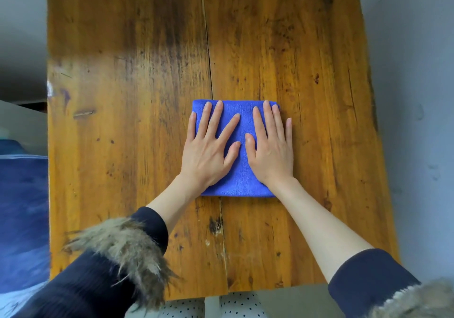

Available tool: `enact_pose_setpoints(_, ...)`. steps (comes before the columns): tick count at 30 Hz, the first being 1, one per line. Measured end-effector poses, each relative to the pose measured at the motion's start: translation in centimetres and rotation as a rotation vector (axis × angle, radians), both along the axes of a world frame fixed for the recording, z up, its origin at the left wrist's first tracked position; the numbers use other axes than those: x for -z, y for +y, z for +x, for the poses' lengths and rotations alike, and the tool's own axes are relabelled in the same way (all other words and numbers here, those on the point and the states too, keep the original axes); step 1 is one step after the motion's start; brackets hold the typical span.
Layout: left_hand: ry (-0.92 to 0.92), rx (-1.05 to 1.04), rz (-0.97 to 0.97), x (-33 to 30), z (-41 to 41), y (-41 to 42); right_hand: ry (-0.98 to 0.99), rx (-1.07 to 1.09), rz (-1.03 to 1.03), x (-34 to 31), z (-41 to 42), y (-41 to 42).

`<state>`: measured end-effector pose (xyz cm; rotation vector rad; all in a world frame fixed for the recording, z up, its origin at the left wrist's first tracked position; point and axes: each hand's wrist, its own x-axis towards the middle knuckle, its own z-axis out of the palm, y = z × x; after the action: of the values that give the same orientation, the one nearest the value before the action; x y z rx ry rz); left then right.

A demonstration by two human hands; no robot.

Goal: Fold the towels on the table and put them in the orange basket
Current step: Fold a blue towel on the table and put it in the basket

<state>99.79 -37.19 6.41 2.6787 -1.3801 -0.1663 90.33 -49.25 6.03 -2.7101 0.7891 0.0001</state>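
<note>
A blue towel (242,170), folded into a small square, lies flat near the middle of the wooden table (122,96). My left hand (208,150) presses palm down on its left half, fingers spread. My right hand (270,150) lies flat on its right half, the little finger reaching past the towel's right edge onto the wood. Neither hand grips the cloth. No orange basket is in view, and no other towel shows.
The table has a long crack (211,84) running down its middle. A blue cushioned seat (22,219) stands at the left, beside the table edge. Grey floor (417,71) lies to the right. Dark sleeves with fur trim (127,251) cover my forearms near the front edge.
</note>
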Motion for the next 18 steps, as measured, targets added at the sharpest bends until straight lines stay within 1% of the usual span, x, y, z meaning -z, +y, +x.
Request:
enact_pose_setpoints(3,0.043,-0.014,-0.028,-1.1,-0.4,0.6,-0.001,-0.008,-0.005,-1.0,-0.2,0.4)
enact_pose_setpoints(7,0.082,-0.069,-0.075,-1.9,-1.9,2.5,-0.118,0.036,-0.024,-2.2,-1.8,1.8)
enact_pose_setpoints(9,0.103,-0.065,-0.022,-1.7,-2.5,3.8,-0.099,0.015,-0.026,-2.2,-3.1,2.7)
enact_pose_setpoints(12,0.124,-0.021,0.091,-1.2,-3.0,5.2,0.0,-0.043,0.006,-1.7,-4.5,3.8)
enact_pose_setpoints(14,0.148,-0.012,0.114,-1.2,-3.0,5.4,0.018,-0.037,0.034,-1.4,-4.9,3.9)
enact_pose_setpoints(16,0.194,-0.03,0.086,-1.5,-2.8,5.1,-0.029,-0.014,0.072,-1.6,-4.8,3.9)
enact_pose_setpoints(18,0.266,-0.078,-0.035,-2.0,-2.6,4.9,-0.125,0.065,0.13,-2.2,-4.5,3.8)
